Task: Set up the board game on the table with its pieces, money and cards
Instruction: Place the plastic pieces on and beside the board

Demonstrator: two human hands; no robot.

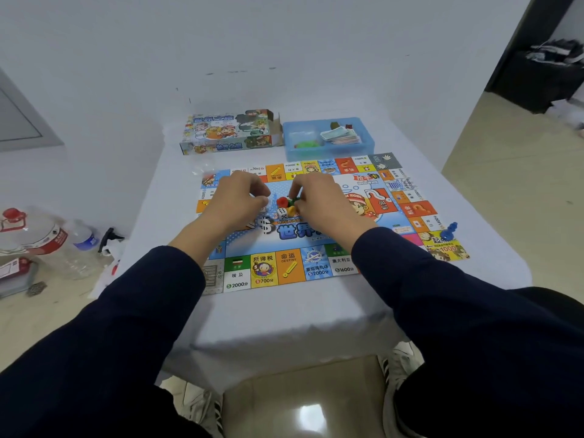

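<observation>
Both hands, left hand (240, 197) and right hand (319, 197), are curling their fingers over the small pieces (286, 206) at the board (319, 267) centre, apparently pinching them; separating one colour at a time toward the blue pawn (449, 230) at four o'clock looks wisest.

Your left hand (240, 197) and right hand (319, 197), fingers curled, meet over small pieces (286, 205) at the middle of the game board (331, 248) on the worktop (284, 311); a blue pawn (449, 230) stands at its right corner, a blue tray (366, 143) beyond.
</observation>
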